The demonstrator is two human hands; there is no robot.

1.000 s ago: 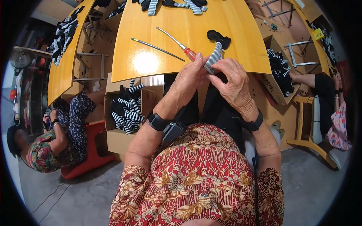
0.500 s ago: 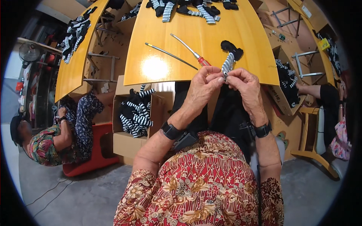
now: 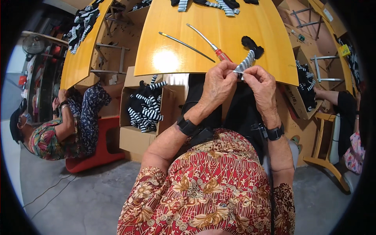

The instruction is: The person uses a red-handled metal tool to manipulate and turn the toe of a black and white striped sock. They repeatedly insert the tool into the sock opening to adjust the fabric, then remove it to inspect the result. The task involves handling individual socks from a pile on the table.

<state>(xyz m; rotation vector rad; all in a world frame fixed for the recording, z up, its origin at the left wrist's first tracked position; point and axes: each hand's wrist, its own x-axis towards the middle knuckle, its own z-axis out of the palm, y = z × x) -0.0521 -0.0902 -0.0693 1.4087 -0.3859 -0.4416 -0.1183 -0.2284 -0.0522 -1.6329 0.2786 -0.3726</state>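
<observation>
Above the near edge of the yellow table [image 3: 150, 58], my left hand [image 3: 217, 83] and my right hand [image 3: 260, 81] pinch the near end of a grey-and-white striped sock [image 3: 246, 62]. The fingertips of both hands meet at its opening and partly hide it. Its black end lies on the tabletop, pointing away from me. Just beyond my left fingers rests a tool with a red handle [image 3: 222, 55] and a thin, bent metal shaft. A dark rod [image 3: 188, 47] with a yellow band lies to its left.
More striped and black socks [image 3: 225, 6] lie at the table's far end. A cardboard box [image 3: 133, 139] with a heap of them stands at my left; another box [image 3: 294, 98] is at the right. One person [image 3: 51, 137] sits at the left on a red chair [image 3: 98, 145], another [image 3: 344, 107] at the right.
The view has shifted, so the table sits slightly higher and farther right. Both hands stay on the sock's near end; its striped part now slants more to the right and looks spread wider.
</observation>
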